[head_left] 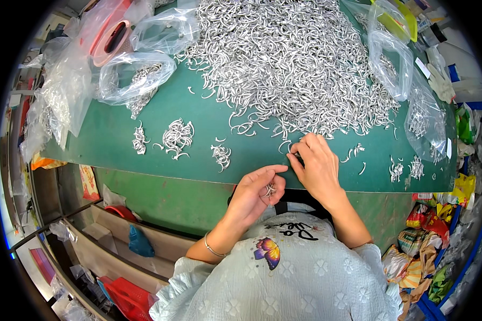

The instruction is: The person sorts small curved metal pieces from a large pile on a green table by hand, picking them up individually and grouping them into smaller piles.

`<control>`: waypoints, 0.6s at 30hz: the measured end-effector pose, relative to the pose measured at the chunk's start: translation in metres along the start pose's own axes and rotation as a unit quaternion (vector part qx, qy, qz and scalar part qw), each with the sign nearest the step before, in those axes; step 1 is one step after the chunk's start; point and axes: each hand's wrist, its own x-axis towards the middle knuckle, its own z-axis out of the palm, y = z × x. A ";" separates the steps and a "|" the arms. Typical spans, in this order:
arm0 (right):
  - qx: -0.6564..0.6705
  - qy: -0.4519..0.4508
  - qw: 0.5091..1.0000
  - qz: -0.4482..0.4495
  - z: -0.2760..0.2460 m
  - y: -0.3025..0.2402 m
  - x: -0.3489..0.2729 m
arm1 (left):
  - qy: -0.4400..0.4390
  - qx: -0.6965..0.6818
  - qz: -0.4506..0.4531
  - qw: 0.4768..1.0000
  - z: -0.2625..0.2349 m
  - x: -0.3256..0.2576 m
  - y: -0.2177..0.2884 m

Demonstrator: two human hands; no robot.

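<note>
A large heap of small curved silver metal pieces [289,64] covers the far middle of the green tabletop [198,115]. My left hand [254,195] is at the near table edge, its fingers curled around several of these curved metal pieces [270,190]. Just right of it, my right hand [320,168] bends down at the heap's near fringe, thumb and fingertips drawn together. Whatever lies between those fingertips is hidden. One loose curved piece [284,146] rests right beside them.
Small piles of the same pieces lie left [178,137] and right [396,170]. Clear plastic bags [136,77] with metal pieces stand at the far left, another bag [424,123] at the right. Below the table are a drawer-like shelf [123,246] and colourful packages [412,241].
</note>
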 end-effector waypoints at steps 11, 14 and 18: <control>0.203 -0.070 0.977 0.009 -0.007 0.004 0.007 | 0.123 0.030 0.057 0.990 0.020 0.000 0.000; 0.037 0.018 0.999 0.014 0.003 -0.001 0.012 | -0.043 -0.082 0.019 0.996 -0.006 -0.002 0.000; -0.022 0.009 1.000 0.017 0.008 0.000 0.013 | 0.021 -0.015 0.013 1.000 0.000 -0.004 0.002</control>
